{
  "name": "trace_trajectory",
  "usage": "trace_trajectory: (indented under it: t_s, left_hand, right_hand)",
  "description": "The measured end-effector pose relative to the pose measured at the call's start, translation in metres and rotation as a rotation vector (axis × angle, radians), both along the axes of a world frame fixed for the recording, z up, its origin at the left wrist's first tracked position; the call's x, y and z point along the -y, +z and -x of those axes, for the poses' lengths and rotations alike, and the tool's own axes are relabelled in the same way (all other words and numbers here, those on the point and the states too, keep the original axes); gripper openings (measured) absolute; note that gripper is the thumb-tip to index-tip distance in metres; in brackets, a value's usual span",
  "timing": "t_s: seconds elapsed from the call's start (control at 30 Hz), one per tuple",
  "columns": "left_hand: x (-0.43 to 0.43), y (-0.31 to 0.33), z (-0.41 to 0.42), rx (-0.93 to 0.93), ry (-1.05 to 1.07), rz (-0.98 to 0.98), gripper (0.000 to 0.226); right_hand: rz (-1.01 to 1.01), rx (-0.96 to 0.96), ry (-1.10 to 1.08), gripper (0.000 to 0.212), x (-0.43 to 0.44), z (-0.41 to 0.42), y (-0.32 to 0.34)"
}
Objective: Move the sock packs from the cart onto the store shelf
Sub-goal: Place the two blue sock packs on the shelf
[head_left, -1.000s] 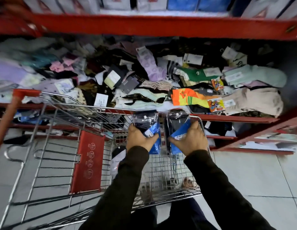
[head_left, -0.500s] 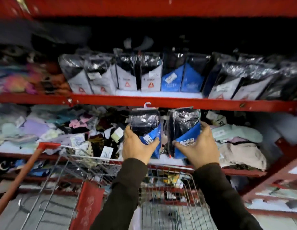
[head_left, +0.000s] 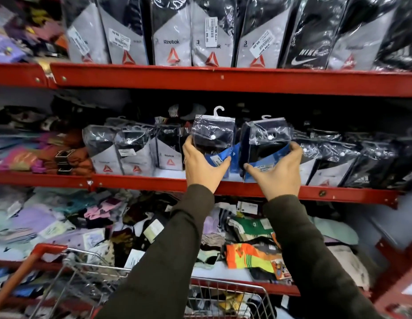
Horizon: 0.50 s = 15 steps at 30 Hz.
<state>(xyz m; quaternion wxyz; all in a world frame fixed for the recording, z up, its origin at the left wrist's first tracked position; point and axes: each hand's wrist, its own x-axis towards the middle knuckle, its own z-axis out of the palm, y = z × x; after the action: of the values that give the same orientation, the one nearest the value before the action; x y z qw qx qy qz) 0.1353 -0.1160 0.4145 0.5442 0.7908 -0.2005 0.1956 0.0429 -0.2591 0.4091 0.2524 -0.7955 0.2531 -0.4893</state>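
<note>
I hold two dark sock packs with blue card fronts, upright, at the middle red shelf (head_left: 140, 181). My left hand (head_left: 201, 168) grips the left sock pack (head_left: 213, 134) by its lower part. My right hand (head_left: 277, 172) grips the right sock pack (head_left: 268, 139) the same way. Both packs sit in a gap in the row of packs, their bottoms at or just above the shelf board. The wire cart (head_left: 225, 287) with its red handle (head_left: 47, 248) is below, at the bottom of the view.
Grey Reebok packs (head_left: 133, 153) stand left of the gap, dark packs (head_left: 334, 162) to its right. The top shelf holds a row of Reebok packs (head_left: 172, 35) and a Nike pack (head_left: 308, 42). Loose socks (head_left: 251, 256) cover the lower shelf.
Both hands have lifted the two packs from above the cart up to the middle shelf. The view has tilted upward, so the top shelf now shows.
</note>
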Motion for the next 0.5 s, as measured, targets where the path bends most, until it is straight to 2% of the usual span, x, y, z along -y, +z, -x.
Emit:
trace_trajectory:
  t_s: [0.37,0.5]
  left_hand:
    - [0.052,-0.037,-0.028,-0.132,-0.002,-0.066,0.109]
    - [0.058,-0.033,-0.032,-0.133,-0.006,-0.125,0.111]
  right_hand:
    - [-0.148,-0.080,-0.109,0.107,0.010,-0.042,-0.032]
    - [-0.106,-0.130,-0.090,0.104,0.013,-0.042,-0.036]
